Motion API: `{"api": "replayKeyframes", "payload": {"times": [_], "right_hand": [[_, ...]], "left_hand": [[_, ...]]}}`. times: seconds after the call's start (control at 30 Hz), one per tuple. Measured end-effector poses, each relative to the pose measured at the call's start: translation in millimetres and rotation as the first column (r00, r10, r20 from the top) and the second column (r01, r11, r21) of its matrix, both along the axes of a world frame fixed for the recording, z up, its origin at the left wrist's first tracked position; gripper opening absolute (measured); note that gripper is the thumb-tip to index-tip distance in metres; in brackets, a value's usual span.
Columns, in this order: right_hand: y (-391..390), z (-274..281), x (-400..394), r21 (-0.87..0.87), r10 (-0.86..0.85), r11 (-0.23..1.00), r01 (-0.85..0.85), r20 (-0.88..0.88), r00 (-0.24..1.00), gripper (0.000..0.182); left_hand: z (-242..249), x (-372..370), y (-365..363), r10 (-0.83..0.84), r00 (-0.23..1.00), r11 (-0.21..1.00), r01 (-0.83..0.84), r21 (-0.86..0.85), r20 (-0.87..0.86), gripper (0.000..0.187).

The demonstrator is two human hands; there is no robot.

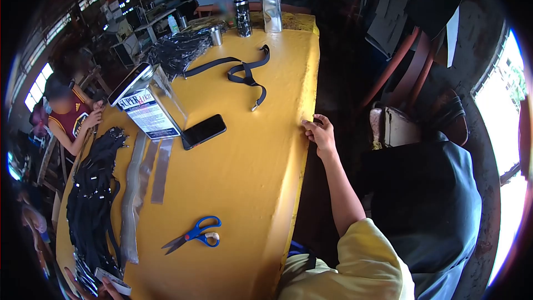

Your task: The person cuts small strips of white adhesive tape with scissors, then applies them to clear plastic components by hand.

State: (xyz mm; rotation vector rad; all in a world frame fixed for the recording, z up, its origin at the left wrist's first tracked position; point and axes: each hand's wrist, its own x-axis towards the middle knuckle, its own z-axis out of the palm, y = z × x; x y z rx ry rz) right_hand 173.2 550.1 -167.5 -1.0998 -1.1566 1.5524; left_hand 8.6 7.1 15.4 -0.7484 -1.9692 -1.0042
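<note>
Leftward, ahead of right hand (319, 132), black strap (239, 79), apart, on yellow table (227, 189)

black strap (247, 81) – loosely looped, metal clip (255, 108) at near end – on yellow tabletop (244, 172)

The yellow table (244, 172) bears scissors (191, 235), phone (204, 131) and black straps (91, 183).

Yellow tabletop (250, 172); blue-handled scissors (192, 235); black straps (91, 200); grey strips (160, 173).
</note>
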Motion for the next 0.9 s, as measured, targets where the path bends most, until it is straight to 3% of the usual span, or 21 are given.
{"api": "replayKeyframes", "payload": {"times": [0.1, 0.17, 0.2, 0.5, 0.9], "right_hand": [[8.2, -1.2, -4.7, 0.013, 0.031, 0.999, -0.031, 0.019, 0.999, 0.054], [10.9, -3.3, -6.0, 0.011, 0.040, 0.999, -0.040, 0.011, 0.999, 0.054], [11.6, -4.1, -6.2, 0.009, 0.040, 0.999, -0.041, 0.012, 0.999, 0.054], [15.4, -7.6, -12.0, 0.008, 0.054, 0.998, -0.054, 0.073, 0.996, 0.054], [13.7, -7.3, -16.8, -0.046, 0.046, 0.998, -0.042, 0.093, 0.995, 0.058]], "left_hand": [[0.6, 0.0, 1.5, 0.057, 0.998, 0.998, -0.058, -0.024, -0.022, 0.108], [-0.1, -2.6, 0.8, 0.009, 0.999, 1.000, -0.008, 0.028, -0.032, 0.106], [1.2, -5.4, -1.6, 0.029, 0.996, 0.999, -0.032, -0.034, -0.083, 0.105], [1.5, -2.3, 5.3, 0.005, 1.000, 0.999, -0.004, 0.054, -0.011, 0.107], [-0.4, -8.2, -1.2, 0.034, 0.996, 0.999, -0.034, 0.000, -0.082, 0.108]]}}
